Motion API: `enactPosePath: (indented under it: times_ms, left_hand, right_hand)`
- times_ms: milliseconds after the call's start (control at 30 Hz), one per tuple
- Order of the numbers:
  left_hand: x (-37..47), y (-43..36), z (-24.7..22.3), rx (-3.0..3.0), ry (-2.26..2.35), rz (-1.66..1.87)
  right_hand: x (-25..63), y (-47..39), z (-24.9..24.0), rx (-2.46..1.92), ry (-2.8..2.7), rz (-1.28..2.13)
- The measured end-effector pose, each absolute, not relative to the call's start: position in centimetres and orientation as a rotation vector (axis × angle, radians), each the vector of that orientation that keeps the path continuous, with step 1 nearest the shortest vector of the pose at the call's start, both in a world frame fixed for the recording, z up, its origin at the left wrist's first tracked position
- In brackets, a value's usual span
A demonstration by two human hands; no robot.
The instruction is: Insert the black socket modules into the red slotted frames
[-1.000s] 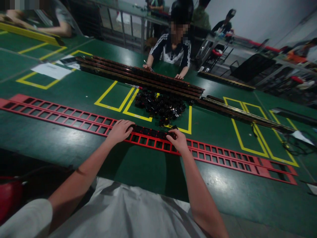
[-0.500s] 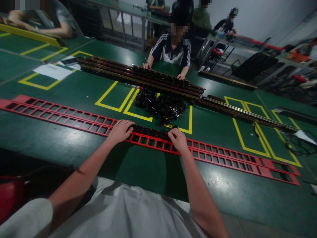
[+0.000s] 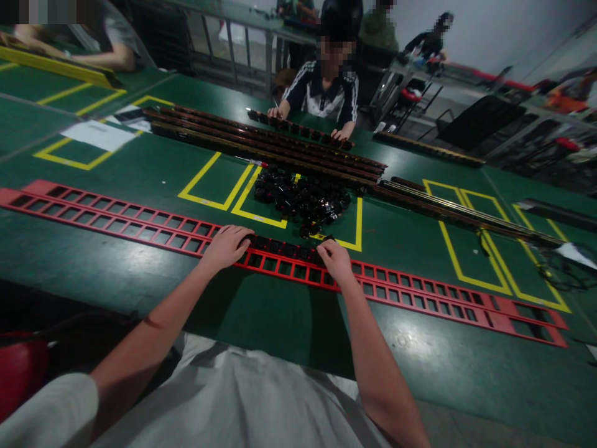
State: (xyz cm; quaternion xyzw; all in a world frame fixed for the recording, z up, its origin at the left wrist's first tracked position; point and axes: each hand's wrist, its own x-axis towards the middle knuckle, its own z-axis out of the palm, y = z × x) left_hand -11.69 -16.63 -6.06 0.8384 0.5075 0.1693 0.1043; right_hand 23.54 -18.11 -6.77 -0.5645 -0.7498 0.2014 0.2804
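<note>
Head: left hand (image 3: 227,246), right hand (image 3: 336,260) at red frames (image 3: 293,271), black parts (image 3: 275,247) between; cannot tell either grip

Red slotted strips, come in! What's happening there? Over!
Left hand, right hand: both on red strips. Black parts in slots between hands. Loose black pile beyond, seemingly not blocking.

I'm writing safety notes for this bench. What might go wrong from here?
A stray knock from the right hand might scatter the loose heap of black parts lying close by. The left hand and right hand block the view at either end of the row of black pieces in the red frame, so a badly seated one could go unnoticed.
</note>
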Motion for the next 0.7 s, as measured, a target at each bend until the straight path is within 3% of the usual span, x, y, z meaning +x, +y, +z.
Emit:
enactPosePath:
  times_ms: [700]
  left_hand:
    - [-11.66, -16.67, -6.1, 2.48, 1.51, 0.51]
  right_hand:
    - [22.77, -18.8, -7.07, -1.598, -1.97, 0.382]
